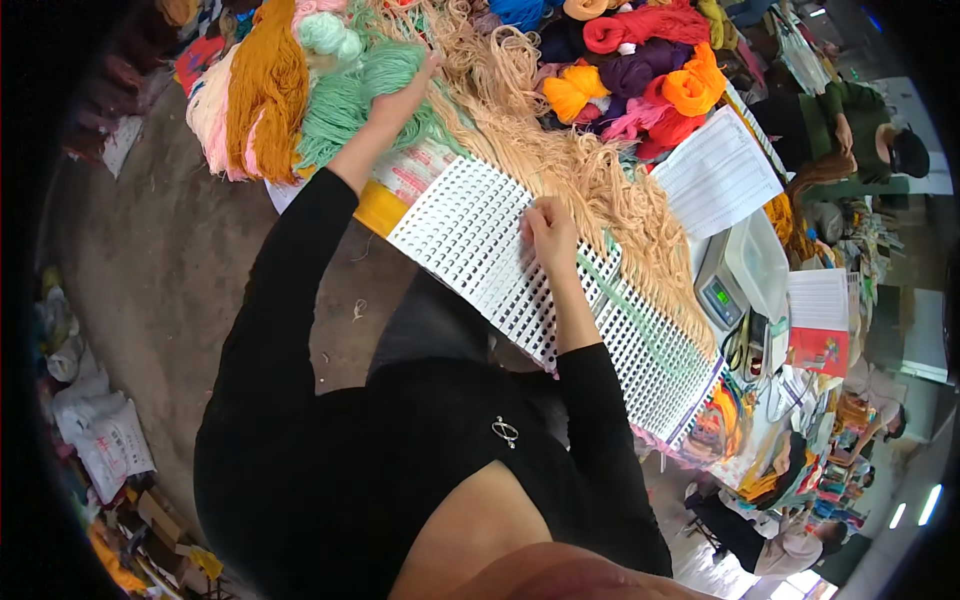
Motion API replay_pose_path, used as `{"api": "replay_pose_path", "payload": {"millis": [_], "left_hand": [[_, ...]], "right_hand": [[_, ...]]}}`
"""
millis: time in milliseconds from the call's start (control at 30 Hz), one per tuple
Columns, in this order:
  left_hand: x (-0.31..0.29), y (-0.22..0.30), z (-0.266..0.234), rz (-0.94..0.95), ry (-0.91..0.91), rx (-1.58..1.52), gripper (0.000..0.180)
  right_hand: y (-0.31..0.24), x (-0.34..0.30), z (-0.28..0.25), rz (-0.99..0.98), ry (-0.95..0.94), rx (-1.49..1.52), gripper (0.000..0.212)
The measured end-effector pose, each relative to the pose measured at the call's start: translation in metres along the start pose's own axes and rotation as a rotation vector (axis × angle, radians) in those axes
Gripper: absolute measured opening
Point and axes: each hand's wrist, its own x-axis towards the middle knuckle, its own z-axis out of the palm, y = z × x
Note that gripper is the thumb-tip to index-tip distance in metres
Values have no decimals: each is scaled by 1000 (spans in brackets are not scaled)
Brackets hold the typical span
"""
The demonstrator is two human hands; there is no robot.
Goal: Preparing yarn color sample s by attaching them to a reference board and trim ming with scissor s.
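Note:
My left hand point(402, 102) is at the far end of the table, gripping a hank of light green yarn point(335, 118); the yarn bulges between its thumb and fingers. My right hand point(552, 238) is closed over a white board with rows of holes point(465, 225), its fingers curled together. What it pinches, if anything, is too small to make out. Thin green strands point(640, 318) run from near my right wrist across a second white perforated board point(650, 375). Beyond both boards lies a long spread of peach yarn point(575, 165).
Mustard yarn point(268, 85) hangs at the far left corner. Bright hanks, among them an orange one point(694, 82), are piled at the back. On the right are a paper sheet point(716, 172) and a scale point(722, 296). A co-worker point(850, 135) stands at far right; others are beyond.

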Motion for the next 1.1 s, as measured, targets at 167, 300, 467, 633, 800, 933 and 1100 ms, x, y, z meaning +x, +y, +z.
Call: {"api": "replay_pose_path", "payload": {"millis": [167, 300, 467, 633, 800, 933, 1100], "left_hand": [[-58, 48, -23, -728, -487, -414, 31], [-89, 32, -2, -1053, -522, -324, 35], [-90, 37, 13, -1030, -525, -124, 26], [-80, 37, 30, -986, -524, -100, 23], [-70, 52, 33, -898, -701, -12, 23], [-71, 35, 29, -859, -674, 115, 22], [-29, 59, -19, -1038, -544, -587, 23]], "right_hand": [[-35, 32, 44, 13, -139, 200, 9], [-19, 59, 62, 136, -88, 131, 15], [-24, 64, 73, 283, -27, -15, 18], [-30, 64, 77, 319, 35, -31, 16], [-26, 73, 76, 376, -26, 215, 13], [-23, 76, 74, 448, -118, 408, 11], [-14, 67, 74, 235, -72, 157, 11]]}}
